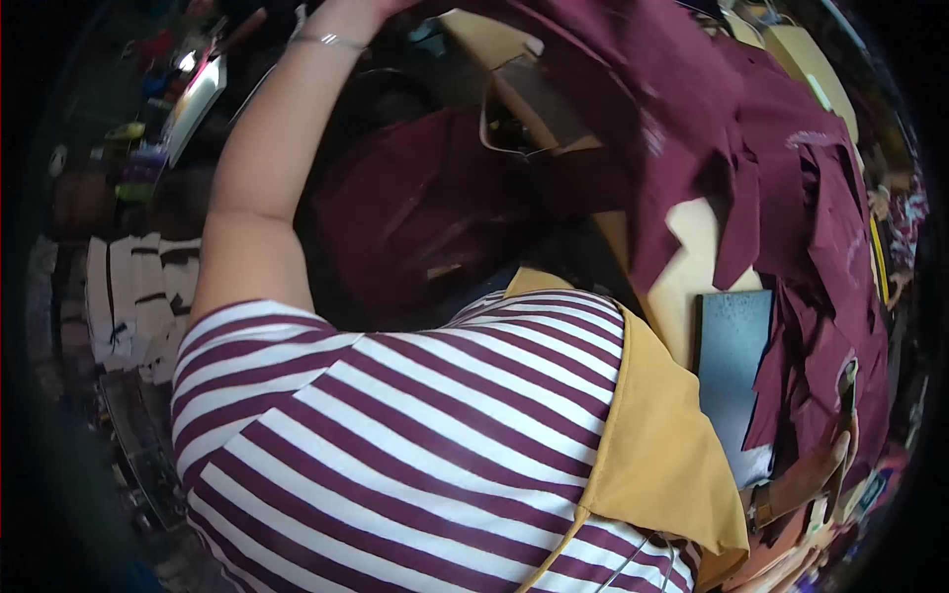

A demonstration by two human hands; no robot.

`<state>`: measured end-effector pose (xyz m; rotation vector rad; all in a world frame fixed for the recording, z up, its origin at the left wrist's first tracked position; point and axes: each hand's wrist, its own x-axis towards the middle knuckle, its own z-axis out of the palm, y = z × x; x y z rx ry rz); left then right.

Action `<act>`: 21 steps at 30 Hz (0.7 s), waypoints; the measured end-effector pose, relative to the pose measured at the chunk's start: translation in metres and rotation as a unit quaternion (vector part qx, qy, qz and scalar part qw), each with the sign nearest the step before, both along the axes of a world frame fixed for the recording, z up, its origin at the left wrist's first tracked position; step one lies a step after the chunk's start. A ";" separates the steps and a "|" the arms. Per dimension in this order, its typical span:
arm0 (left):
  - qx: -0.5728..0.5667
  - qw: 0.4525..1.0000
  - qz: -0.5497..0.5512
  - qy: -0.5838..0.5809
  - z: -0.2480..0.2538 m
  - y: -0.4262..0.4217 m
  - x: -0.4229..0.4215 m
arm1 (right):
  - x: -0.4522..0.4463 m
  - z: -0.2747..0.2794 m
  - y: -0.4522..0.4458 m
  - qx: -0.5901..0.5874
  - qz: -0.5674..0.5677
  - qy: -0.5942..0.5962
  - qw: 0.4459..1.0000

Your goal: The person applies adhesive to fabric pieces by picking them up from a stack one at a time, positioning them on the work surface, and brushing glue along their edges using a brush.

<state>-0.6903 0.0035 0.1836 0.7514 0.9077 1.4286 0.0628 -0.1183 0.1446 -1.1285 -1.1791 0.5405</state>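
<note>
My left arm, with a silver bracelet at the wrist, stretches up to the top edge of the head view. Only the base of my left hand [393, 4] shows; its fingers are cut off by the frame, beside raised maroon cloth [682, 89]. That cloth runs from the top across the right side in loose folds. More maroon cloth [425, 208] lies in shadow beyond my striped shirt. My right hand cannot be made out in the frame.
A cream surface [687, 247] and a dark grey rectangular plate [733, 366] show beside the cloth. At lower right, another person's arm [801, 484] reaches to the maroon cloth. Stacked white pieces [138, 296] lie at far left. Brown board-like flaps [544, 99] stand near the top.
</note>
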 end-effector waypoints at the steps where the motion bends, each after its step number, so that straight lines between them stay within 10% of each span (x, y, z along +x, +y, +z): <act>1: 0.005 1.000 0.027 0.006 -0.010 -0.025 -0.037 | -0.012 0.001 0.012 0.004 0.017 -0.011 1.000; 3: -0.049 0.987 0.144 0.060 -0.056 -0.093 -0.152 | -0.006 -0.012 0.033 0.084 0.088 -0.212 0.970; 5: -0.093 0.916 0.382 0.083 -0.047 -0.147 -0.066 | -0.011 -0.010 0.052 0.076 0.117 -0.229 0.963; 11: -0.111 0.768 0.603 0.182 -0.173 -0.249 -0.091 | -0.026 -0.015 0.078 0.050 0.128 -0.152 0.979; 16: -0.270 0.599 0.626 0.419 -0.244 -0.299 -0.107 | -0.025 -0.017 0.074 0.031 0.131 -0.163 0.977; 21: -0.471 0.565 0.461 0.496 -0.313 -0.375 -0.150 | -0.022 -0.024 0.059 -0.004 0.077 -0.209 0.975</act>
